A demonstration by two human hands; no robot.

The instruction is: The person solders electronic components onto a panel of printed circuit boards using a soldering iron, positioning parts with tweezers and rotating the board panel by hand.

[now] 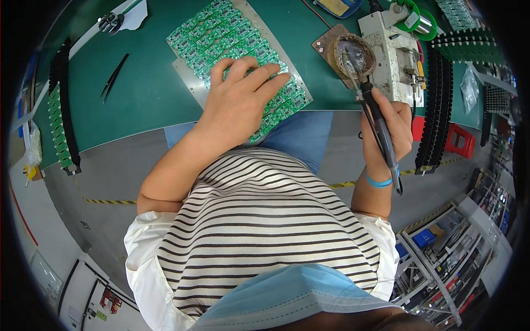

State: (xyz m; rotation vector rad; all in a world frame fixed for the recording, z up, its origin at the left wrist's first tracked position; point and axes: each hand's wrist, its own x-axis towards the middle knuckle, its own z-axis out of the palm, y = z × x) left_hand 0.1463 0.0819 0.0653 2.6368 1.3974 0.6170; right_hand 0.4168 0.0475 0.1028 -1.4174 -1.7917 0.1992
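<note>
My left hand [238, 100] lies spread over a panel of green circuit boards [221, 34], its fingertips touching the boards. Beneath the panel is a flat metal plate [190, 80], which reaches over the table's near edge. In my right hand [393, 124] is a soldering iron [381, 122] with a dark handle and a cord running along it. The iron's front end reaches over a round, crusted pot [349, 55] on a brown square base; whether the tip touches the pot's contents I cannot tell. A blue band circles my right wrist.
Black tweezers [115, 78] lie on the green table [146, 99]. A green solder spool [417, 23] sits on a worn white metal unit [386, 55] beside the pot. Black slotted racks [436, 105] stand at right, another rack [62, 110] with green boards at left. A red stool [460, 140] is below.
</note>
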